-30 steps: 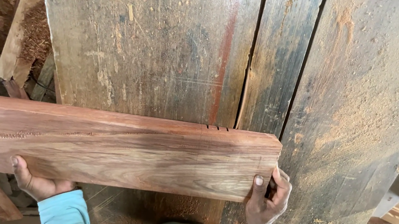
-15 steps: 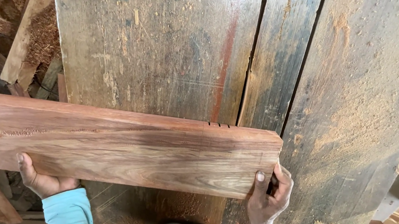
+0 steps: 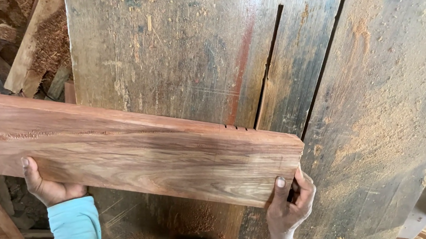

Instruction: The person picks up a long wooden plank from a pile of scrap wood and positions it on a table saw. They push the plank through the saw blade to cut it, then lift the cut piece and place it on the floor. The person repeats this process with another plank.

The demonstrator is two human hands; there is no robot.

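The person is steadying a reddish board (image 3: 130, 150) lying crosswise on the dusty worktop (image 3: 381, 126), across the lower frame. The left hand (image 3: 50, 187) is gripping its near edge, the right hand (image 3: 291, 204) clasping its end, fingers curled round. I judge the next move calls for lining it squarely with the slot (image 3: 267, 67) before pushing.

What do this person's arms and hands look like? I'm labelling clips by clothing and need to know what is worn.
Both hands are bare, with no gloves. The left hand comes out of a light turquoise long sleeve with a plain cuff that reaches the wrist. The right hand has a bare wrist and forearm; no sleeve, watch or ring shows.
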